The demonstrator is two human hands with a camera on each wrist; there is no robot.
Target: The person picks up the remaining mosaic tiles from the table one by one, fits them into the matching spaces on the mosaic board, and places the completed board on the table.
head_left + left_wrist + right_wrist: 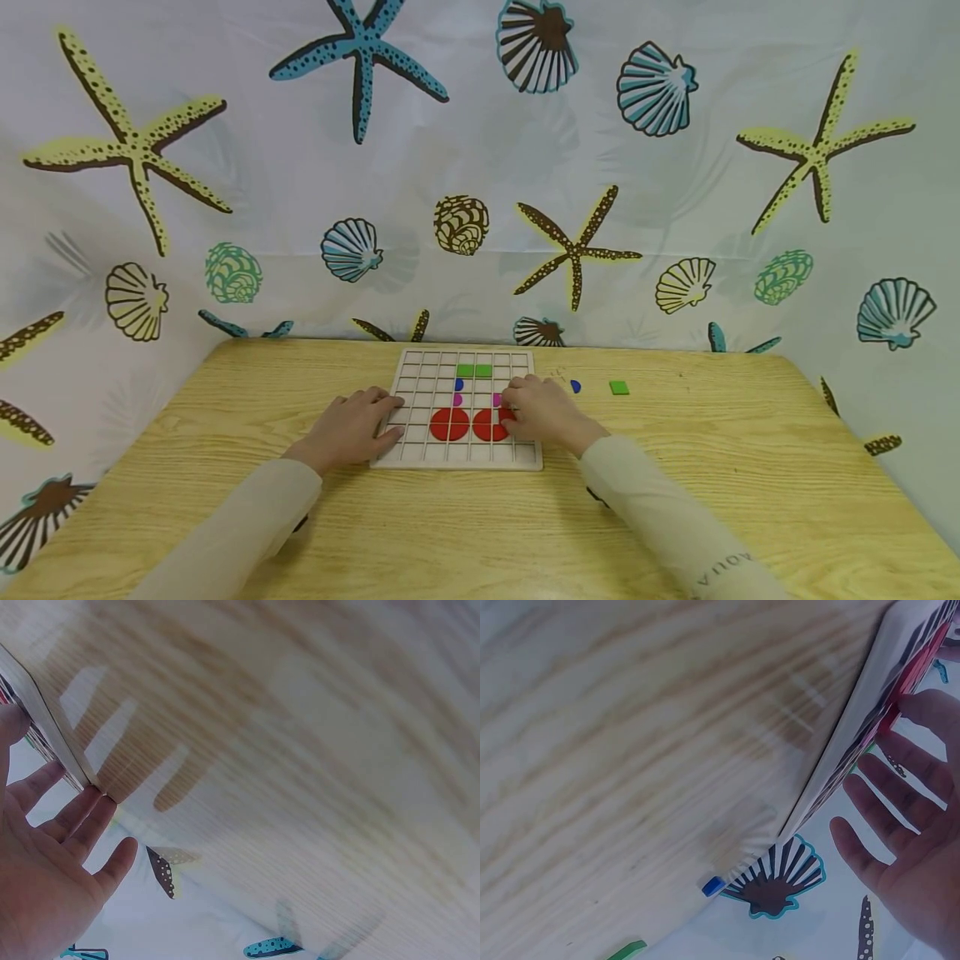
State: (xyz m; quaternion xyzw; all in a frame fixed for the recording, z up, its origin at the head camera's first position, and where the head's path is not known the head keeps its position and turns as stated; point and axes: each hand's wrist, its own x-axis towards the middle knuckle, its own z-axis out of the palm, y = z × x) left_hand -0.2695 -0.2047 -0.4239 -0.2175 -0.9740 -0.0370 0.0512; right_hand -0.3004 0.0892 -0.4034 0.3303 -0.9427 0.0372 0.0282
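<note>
A white grid board [412,454] lies on the table with coloured flat pieces in its cells. My left hand [348,429] rests at the board's left edge, fingers nearly straight and touching the rim. Over the board's right part, my right hand [547,412] pinches a red piece [889,718] between thumb and index finger; its outline is partly hidden. Just left of those fingertips sits a red, partly built circle [486,427]. A whole red circle [448,425] lies further left. Magenta piece [498,399] shows beside the right fingers.
Two green squares [474,371], a blue half-round piece [459,384] and a magenta piece [457,400] sit higher on the board. To its right, a blue half-round piece [575,386] and a green square [618,387] lie on the wooden table [465,533]. A patterned curtain [480,167] stands behind.
</note>
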